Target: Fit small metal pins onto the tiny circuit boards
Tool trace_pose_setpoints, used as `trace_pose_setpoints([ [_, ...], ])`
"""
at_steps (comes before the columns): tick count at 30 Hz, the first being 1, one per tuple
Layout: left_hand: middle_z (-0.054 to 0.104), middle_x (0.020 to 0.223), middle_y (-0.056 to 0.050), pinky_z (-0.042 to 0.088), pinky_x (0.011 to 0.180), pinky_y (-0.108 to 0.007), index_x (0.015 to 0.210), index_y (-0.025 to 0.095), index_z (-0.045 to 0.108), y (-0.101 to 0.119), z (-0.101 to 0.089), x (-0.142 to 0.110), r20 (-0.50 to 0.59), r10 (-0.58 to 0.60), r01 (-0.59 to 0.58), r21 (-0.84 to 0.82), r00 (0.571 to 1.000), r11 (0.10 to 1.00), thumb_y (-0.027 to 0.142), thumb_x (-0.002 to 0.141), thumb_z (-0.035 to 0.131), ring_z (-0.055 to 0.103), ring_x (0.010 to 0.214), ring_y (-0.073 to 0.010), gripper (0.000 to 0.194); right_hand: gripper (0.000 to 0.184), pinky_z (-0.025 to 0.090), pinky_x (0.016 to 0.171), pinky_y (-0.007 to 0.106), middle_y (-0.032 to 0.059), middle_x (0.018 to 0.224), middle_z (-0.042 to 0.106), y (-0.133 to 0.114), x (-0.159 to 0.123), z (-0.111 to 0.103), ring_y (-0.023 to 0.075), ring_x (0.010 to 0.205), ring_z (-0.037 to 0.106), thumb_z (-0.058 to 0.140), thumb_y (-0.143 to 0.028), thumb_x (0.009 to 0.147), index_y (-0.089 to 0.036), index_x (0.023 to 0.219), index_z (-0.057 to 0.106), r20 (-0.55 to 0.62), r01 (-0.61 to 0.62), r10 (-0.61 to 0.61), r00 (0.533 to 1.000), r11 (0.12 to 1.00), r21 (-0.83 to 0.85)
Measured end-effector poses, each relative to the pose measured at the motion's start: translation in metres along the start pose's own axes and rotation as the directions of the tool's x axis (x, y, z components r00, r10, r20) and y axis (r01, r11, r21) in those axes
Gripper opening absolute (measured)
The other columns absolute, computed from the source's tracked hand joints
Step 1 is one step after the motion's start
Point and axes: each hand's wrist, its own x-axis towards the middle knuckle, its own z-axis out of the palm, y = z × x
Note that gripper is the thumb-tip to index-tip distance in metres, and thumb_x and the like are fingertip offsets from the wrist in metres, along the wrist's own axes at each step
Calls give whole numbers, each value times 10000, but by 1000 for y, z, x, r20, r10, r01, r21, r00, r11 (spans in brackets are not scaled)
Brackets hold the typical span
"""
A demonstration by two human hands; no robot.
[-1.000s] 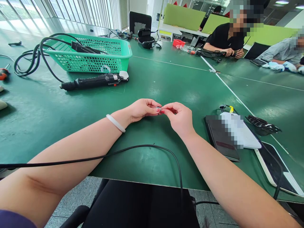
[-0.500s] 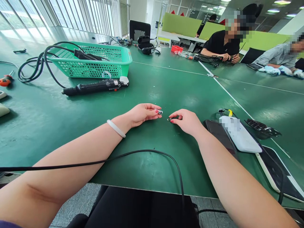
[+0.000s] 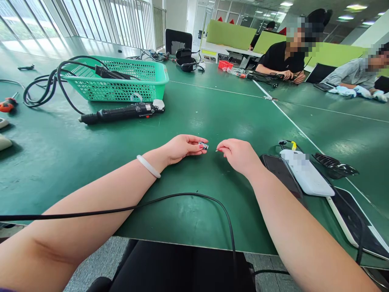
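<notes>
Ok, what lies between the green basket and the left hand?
The head view shows a black power tool lying between the basket and the left hand, nearer the basket.

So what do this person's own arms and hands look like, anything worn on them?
Both the left hand and right hand are ungloved, and the forearms are bare. A smooth whitish bangle rings the left wrist; the right wrist shows none. The left thumbnail looks reddish. A thin black cable crosses in front of the left forearm.

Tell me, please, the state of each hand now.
Left hand: closed, pinching a small metallic part.
Right hand: closed, pinching a tiny piece, details unclear.
</notes>
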Motion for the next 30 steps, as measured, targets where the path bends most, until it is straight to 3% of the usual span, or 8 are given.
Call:
trace_pose_setpoints([
  [5, 702, 844, -83, 508, 907, -316, 955, 84, 687, -1, -1, 1, 9, 17, -16, -9, 1000, 1000, 24, 747, 642, 682, 770, -124, 221, 300, 422, 705, 302, 59, 895, 655, 4, 4, 10, 169, 775, 576, 400, -109, 851, -194, 852, 688, 65, 106, -100, 993, 990, -94],
  [9, 704, 797, -75, 512, 906, -308, 945, 85, 685, -2, -1, 2, 12, 21, -20, -9, 1000, 1000, 31, 742, 652, 679, 765, -119, 212, 277, 427, 718, 314, 66, 898, 653, -5, 6, 16, 190, 817, 576, 432, -164, 873, -201, 1001, 675, 91, 161, -153, 984, 982, -96],
  [12, 706, 791, -65, 518, 897, -294, 948, 94, 680, -2, -1, 2, 8, 15, -15, 4, 1000, 1000, 34, 744, 653, 682, 778, -118, 214, 279, 433, 724, 314, 57, 927, 664, -8, 5, 14, 189, 847, 584, 468, -186, 866, -215, 1064, 662, 50, 86, -84, 995, 996, -21],
  [19, 698, 808, -71, 523, 883, -302, 958, 84, 680, -1, 0, 0, 12, 29, -29, 3, 1000, 1000, 14, 706, 684, 683, 778, -126, 262, 103, 385, 573, 275, 1, 720, 599, 0, 3, 11, 132, 624, 510, 612, -263, 764, -222, 772, 706, 76, -191, 182, 980, 971, 141],
  [25, 693, 818, -70, 526, 867, -325, 939, 83, 687, -3, 1, 1, 19, 48, -48, 26, 999, 998, 20, 643, 734, 679, 760, -132, 306, 147, 380, 613, 284, 8, 735, 593, -1, 5, 16, 134, 664, 512, 542, -177, 768, -201, 687, 662, 31, -137, 134, 991, 984, 116],
  [30, 710, 824, -72, 512, 879, -348, 910, 95, 691, -3, 3, 1, 6, 59, -60, 100, 998, 993, 41, 598, 763, 672, 749, -131, 325, 112, 409, 631, 295, 11, 743, 631, -13, -1, 7, 146, 668, 544, 575, -199, 764, -206, 691, 660, -93, -216, 252, 963, 933, 287],
])
